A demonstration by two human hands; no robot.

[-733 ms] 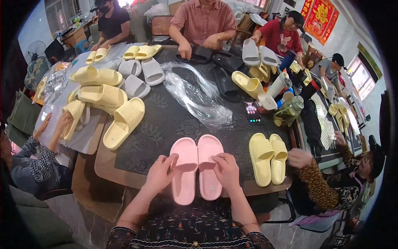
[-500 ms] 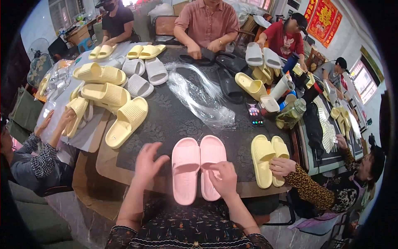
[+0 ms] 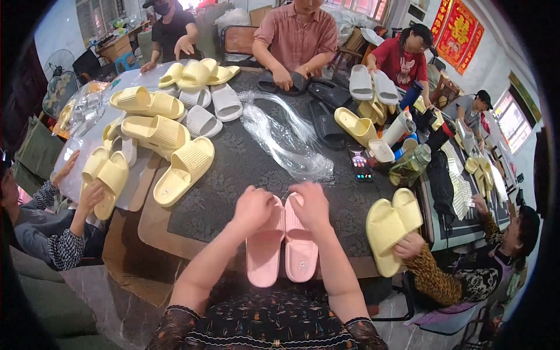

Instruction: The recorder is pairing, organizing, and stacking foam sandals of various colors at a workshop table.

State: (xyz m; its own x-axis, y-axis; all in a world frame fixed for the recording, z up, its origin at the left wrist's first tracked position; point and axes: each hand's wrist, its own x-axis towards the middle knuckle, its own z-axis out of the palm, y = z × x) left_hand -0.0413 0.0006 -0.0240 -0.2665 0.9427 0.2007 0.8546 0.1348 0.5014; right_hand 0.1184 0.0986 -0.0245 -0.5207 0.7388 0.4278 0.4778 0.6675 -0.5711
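Two pink slippers (image 3: 262, 259) lie side by side at the near edge of the table (image 3: 224, 175), long axes running front to back, toes pointing toward its far side. Both forearms (image 3: 211, 262) slant inward; the left hand (image 3: 255, 208) and right hand (image 3: 311, 205) arch over the toe ends. Whether the fingers clamp, I cannot tell.

With the plastic bundle (image 3: 289, 154) on the table (image 3: 216, 204) as dial centre, a pair of slippers (image 3: 262, 256) lies at six, left hand (image 3: 255, 205) and right hand (image 3: 310, 204) over its far ends; a second pair (image 3: 385, 232) sits between four and five, phone (image 3: 361, 167) between three and four, jar (image 3: 410, 166) near three, lone slipper (image 3: 184, 171) between eight and nine, slipper pile (image 3: 154, 131) past nine.
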